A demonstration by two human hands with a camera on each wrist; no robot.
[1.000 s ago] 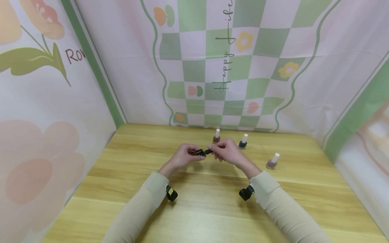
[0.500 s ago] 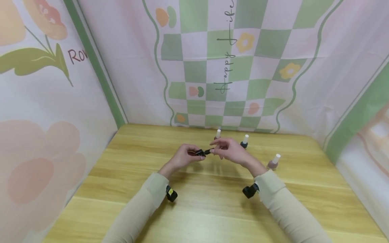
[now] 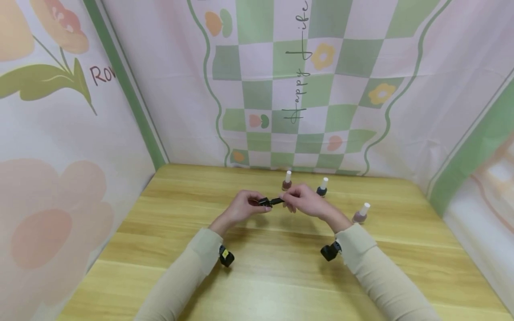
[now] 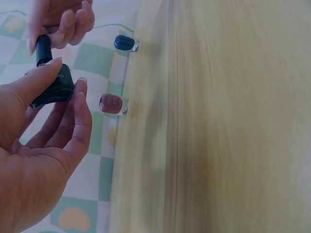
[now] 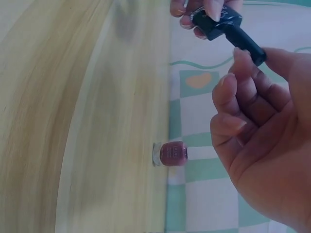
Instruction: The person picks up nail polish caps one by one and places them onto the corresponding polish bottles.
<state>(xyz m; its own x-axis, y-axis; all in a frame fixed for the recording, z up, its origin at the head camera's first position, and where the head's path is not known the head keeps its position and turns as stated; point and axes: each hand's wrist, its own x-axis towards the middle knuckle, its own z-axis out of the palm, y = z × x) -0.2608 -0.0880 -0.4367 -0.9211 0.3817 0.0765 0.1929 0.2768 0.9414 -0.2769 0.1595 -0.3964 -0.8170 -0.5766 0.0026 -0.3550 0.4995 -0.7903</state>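
My left hand grips the dark body of a nail polish bottle between thumb and fingers, above the table. At the other end, the thumb and fingertips of my right hand pinch its long black cap. Cap and body are joined, and the bottle lies tilted with the cap toward my right hand. Lettering on the bottle is too small to read. Behind my right hand stands a maroon nail polish bottle with a white cap.
A dark blue nail polish bottle and a mauve one, both white-capped, stand upright on the wooden table to the right. A patterned cloth hangs along the table's back edge. Each wrist carries a small black camera.
My right hand's fingers spread half a second ago and have come back together on the cap. That hand sits slightly farther right than a second ago. My left hand holds the bottle steady.
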